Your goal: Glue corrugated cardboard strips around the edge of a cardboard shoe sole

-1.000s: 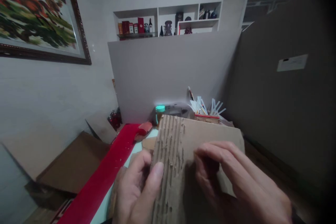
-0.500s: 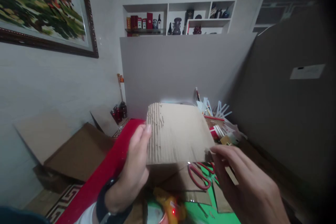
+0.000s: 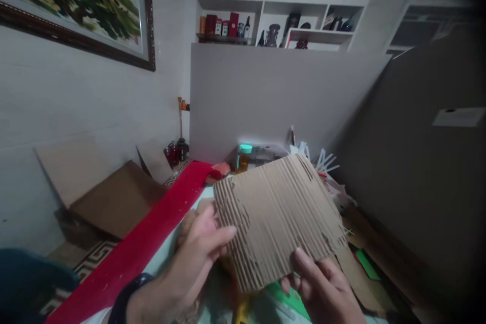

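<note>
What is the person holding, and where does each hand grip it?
A piece of corrugated cardboard, ribbed side showing. The left hand grips its left edge; the right hand holds its bottom edge, thumb on the face.

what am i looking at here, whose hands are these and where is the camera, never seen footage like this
There is no machine here. These are a person's two bare hands, filmed by one camera worn on that person's head, looking forward and down. That is why the arms come in from the bottom edge.

The left hand holds the left edge of a corrugated cardboard piece, whose top layer is peeled so the ridges show. The right hand pinches its lower edge.

Below is a work surface with a long red strip, a jar with a teal lid, white sticks and a bit of green mat. Flat cardboard sheets lie by the left wall, under a framed painting.
</note>
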Tool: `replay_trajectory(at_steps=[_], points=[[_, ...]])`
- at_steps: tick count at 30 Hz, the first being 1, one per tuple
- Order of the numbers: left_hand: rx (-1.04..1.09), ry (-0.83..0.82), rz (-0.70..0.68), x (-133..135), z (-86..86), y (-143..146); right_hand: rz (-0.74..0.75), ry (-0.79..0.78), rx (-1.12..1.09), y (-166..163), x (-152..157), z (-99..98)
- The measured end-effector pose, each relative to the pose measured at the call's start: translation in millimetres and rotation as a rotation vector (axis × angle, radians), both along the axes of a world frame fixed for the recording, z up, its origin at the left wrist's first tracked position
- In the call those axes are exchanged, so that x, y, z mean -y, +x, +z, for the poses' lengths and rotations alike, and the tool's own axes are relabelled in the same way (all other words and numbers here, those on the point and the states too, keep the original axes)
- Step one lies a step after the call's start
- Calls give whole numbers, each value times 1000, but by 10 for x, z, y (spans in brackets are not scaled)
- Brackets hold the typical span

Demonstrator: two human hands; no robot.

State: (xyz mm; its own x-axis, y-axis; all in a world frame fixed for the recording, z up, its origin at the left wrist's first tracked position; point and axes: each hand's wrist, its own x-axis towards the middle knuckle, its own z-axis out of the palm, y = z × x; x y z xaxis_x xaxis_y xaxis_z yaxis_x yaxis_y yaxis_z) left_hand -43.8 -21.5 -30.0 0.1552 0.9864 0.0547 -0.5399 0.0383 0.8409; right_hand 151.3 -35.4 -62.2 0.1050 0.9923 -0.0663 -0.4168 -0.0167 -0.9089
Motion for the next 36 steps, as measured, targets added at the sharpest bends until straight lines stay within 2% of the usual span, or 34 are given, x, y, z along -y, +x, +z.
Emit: replay_trajectory(at_steps=[5,9,15,18,21,23,27,29,32,34,36], points=[[21,-147,-2,59,-260,-4,84,9,51,80,-41,-160],[51,-201,-42,51,-389,64,103,34,105,199,-105,-306],[102,-237,49,83,-464,135,199,45,418,312,-124,-358],[93,-264,44,95,-489,127,285,76,467,308,-96,-392],[79,-334,54,84,-502,96,257,82,539,308,-56,-394],[64,-371,97,61,-494,67,295,150,613,327,-43,-341],[19,-420,228,0,-469,2,479,422,1024,400,-76,-224],[14,-425,268,-27,-468,-26,467,548,1322,439,-116,-258],[43,-403,290,-59,-466,-62,395,657,1719,487,-175,-420],[39,-381,323,-76,-452,-81,347,664,1840,507,-196,-533],[19,-379,374,-89,-428,-94,300,652,1861,519,-203,-606]])
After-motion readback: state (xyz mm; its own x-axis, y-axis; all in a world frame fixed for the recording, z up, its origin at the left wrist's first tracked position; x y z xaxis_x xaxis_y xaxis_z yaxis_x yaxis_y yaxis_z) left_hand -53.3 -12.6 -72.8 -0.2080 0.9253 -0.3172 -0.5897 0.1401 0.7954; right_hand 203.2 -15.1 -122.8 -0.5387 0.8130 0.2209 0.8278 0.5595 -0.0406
